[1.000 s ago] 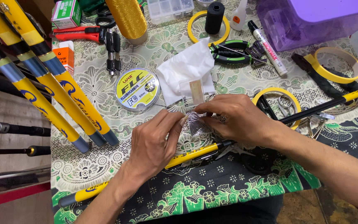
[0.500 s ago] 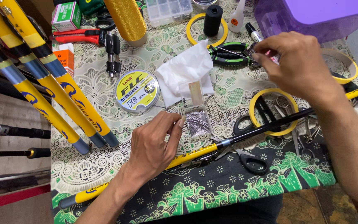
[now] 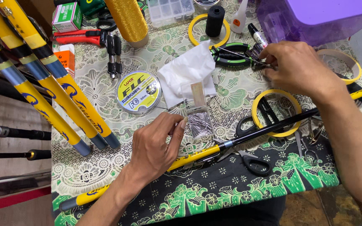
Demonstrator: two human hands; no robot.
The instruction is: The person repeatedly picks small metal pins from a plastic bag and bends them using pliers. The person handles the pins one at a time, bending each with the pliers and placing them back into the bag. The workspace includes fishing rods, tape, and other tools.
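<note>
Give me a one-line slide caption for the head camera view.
Left hand beside a small clear box of wire pieces; right hand reaching green-handled pliers.

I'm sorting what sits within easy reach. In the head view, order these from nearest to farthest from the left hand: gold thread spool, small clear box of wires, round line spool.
From the left hand:
1. Small clear box of wires, just right of the fingertips.
2. Round line spool, above the hand.
3. Gold thread spool, at the top edge.

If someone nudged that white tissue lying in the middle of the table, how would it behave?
The white tissue looks crumpled and thin, so it would probably flop and slide lightly. One corner seems to lie under the small clear box, which may hold it partly.
</note>
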